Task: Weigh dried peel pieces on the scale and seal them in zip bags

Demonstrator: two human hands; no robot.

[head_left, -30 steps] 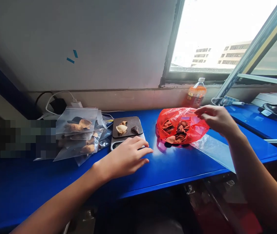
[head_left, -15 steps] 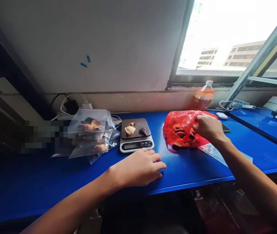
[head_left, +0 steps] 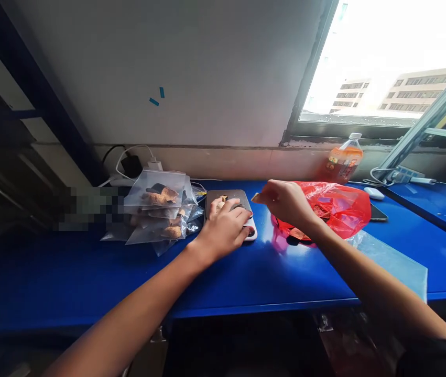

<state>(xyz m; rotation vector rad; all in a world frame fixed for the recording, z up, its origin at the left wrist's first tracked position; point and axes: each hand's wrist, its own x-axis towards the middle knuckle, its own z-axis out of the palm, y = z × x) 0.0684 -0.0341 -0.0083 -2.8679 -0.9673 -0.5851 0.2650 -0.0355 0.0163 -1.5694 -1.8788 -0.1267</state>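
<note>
My left hand (head_left: 226,230) lies over the kitchen scale (head_left: 252,236), fingers apart and curved above its dark plate. Between those fingers part of a pale shell-like piece (head_left: 219,205) shows, and a small brown piece (head_left: 224,198) sits behind it; the scale's display is covered. To the right of the scale, my right hand (head_left: 285,201) is closed, pinching a small tan shell-like piece (head_left: 254,197) at its fingertips. Behind that wrist stands a crumpled red plastic bag (head_left: 344,209), its mouth open, with reddish-brown pieces (head_left: 321,211) inside.
Clear zip bags (head_left: 155,209) holding brown pieces are piled left of the scale. A drink bottle (head_left: 344,159) stands by the wall. A phone (head_left: 378,213), a white earphone case (head_left: 374,193) and a flat clear plastic bag (head_left: 395,267) lie right of the red bag.
My left hand has moved up onto the scale. My right hand has left the red bag's rim and moved left with a tan piece; the bag's mouth has opened. The view has shifted slightly.
</note>
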